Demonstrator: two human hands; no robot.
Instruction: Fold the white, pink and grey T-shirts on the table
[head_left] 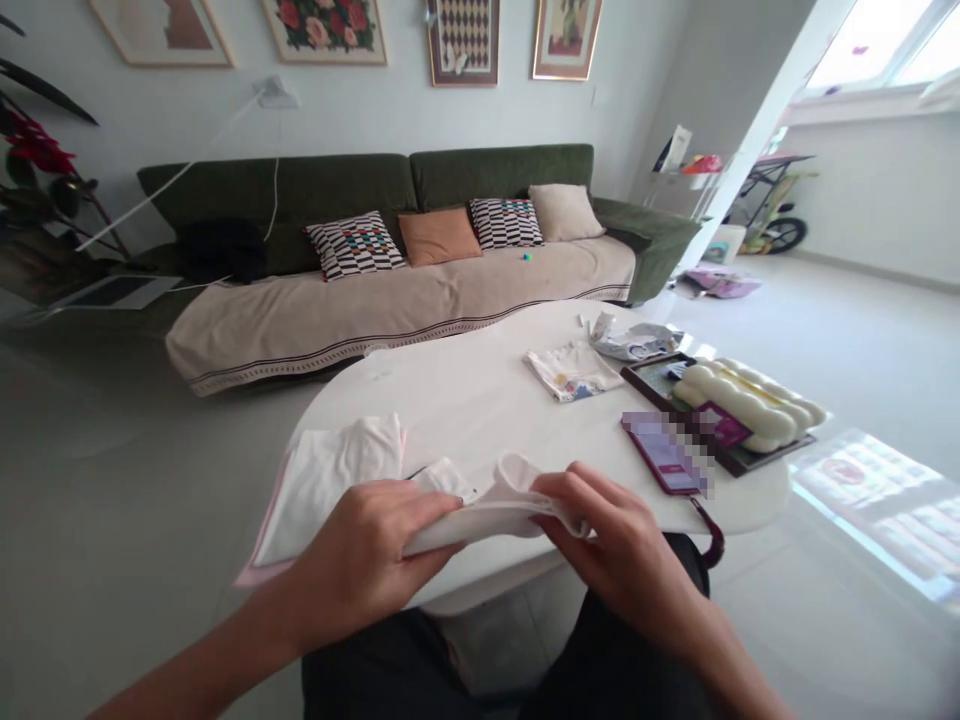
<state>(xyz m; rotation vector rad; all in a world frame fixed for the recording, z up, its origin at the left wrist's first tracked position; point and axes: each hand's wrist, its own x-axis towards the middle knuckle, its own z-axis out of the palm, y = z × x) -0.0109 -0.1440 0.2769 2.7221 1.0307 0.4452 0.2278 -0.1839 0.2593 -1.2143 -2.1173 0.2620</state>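
Before a long dark-green sofa (499, 172), a small white cloth piece (487, 523), folded over and softly creased, a loose loop of fabric rising from its top, is held above the near edge of a rounded white table (457, 395), pinched between thumb and fingers by the left hand (382, 535) and the right hand (611, 525).

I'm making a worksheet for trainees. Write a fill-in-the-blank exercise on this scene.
The left hand and right hand hold a cloth coloured ____.
Of these hands, the phone lies nearer the ____.
The colour of the sofa back is ____.
The number of framed pictures on the wall is ____.

Missing words: white; right; green; four.
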